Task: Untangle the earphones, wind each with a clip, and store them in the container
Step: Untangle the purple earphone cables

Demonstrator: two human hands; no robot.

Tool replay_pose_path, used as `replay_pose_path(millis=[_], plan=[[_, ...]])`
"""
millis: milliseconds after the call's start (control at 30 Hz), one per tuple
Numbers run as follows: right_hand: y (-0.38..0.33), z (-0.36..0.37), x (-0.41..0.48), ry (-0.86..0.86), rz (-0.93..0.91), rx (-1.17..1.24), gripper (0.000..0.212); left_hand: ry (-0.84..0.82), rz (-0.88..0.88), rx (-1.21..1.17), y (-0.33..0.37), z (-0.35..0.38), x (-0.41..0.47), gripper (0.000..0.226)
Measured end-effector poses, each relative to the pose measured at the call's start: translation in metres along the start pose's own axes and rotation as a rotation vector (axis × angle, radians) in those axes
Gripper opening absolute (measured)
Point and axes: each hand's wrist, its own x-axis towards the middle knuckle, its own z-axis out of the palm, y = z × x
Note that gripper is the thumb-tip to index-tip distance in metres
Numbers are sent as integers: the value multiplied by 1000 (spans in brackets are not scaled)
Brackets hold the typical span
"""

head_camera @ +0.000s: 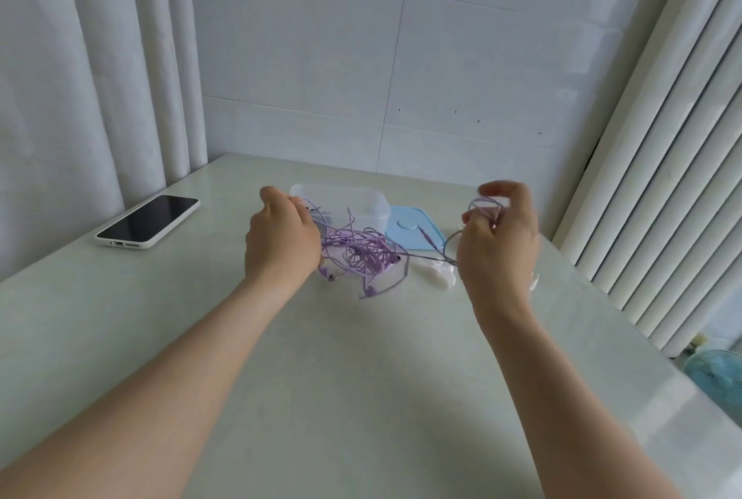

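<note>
A tangle of purple earphones [357,253] lies on the table between my hands, with earbuds trailing toward me. My left hand [281,237] grips a strand at the tangle's left side, in front of the clear plastic container [361,201]. Raised to the right, my right hand [498,233] pinches a small loop of purple cable; a taut strand runs from it back to the tangle. White clips [437,274] lie on the table just left of my right wrist, partly hidden by it. The container stands open behind the tangle.
A light blue lid [417,229] lies right of the container. A phone in a white case [148,221] rests at the table's left. Curtains hang on the left and right, a tiled wall stands behind, and a blue fan [718,374] is beyond the right table edge.
</note>
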Motion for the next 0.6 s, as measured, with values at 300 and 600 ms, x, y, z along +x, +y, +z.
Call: replay_pose_path(millis=[300, 600], plan=[[14, -2, 0, -464, 183, -965, 36, 23, 5, 109, 1, 2, 1, 29], [10, 5, -5, -428, -162, -591, 31, -19, 56, 109, -3, 5, 3, 27]])
